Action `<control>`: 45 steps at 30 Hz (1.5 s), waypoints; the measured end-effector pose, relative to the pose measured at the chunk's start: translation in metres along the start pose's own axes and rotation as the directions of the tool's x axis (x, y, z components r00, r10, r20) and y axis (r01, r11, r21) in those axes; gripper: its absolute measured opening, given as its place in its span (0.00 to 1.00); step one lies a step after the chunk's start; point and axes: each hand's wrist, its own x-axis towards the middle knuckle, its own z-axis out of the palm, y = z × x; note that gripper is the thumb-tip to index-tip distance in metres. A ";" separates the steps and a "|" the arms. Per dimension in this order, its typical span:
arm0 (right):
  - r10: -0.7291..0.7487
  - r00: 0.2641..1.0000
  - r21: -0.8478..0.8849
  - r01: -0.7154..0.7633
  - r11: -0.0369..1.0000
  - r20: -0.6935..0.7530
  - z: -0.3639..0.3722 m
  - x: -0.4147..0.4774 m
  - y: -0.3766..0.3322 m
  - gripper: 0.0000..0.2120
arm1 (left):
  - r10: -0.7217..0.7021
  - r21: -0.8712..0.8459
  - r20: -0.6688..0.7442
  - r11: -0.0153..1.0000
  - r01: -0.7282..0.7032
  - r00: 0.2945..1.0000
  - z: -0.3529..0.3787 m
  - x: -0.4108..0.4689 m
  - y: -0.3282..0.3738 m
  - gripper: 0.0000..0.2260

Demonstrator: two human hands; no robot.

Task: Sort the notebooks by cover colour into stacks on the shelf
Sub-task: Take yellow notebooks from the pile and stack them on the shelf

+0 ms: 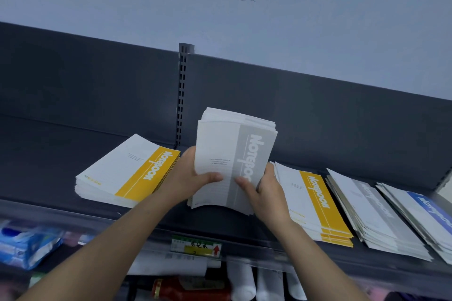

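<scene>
I hold a bundle of several grey-striped notebooks (pixel 230 154) tilted upright above the middle of the dark shelf (pixel 49 154). My left hand (pixel 193 176) grips its left edge, thumb across the cover. My right hand (pixel 264 190) grips the right edge, thumb on the grey stripe. A stack of yellow-striped notebooks (pixel 127 173) lies to the left. Another yellow stack (pixel 313 203) lies just right of my right hand. Further right lie a grey stack (pixel 371 210) and a blue-striped stack (pixel 425 210).
The shelf has a dark back panel with a slotted upright (pixel 182 95). A price label (pixel 195 247) sits on the shelf's front rail. Below are blue packets (pixel 27 247), a red bottle (pixel 188 288) and white rolls (pixel 242 281).
</scene>
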 end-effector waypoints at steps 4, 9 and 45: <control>-0.009 0.999 -0.001 0.009 1.000 0.031 0.003 -0.004 -0.001 0.25 | -0.006 0.003 0.095 1.000 0.006 0.995 -0.008 -0.006 0.001 0.31; 0.006 0.989 0.054 -0.014 0.998 0.146 0.002 -0.012 0.004 0.27 | -0.066 0.078 0.259 0.996 0.048 0.964 -0.014 -0.017 0.000 0.39; 0.399 0.771 -0.292 -0.285 0.913 0.496 0.001 0.008 -0.015 0.20 | -0.626 0.319 0.371 0.780 0.539 0.686 -0.025 -0.002 0.033 0.16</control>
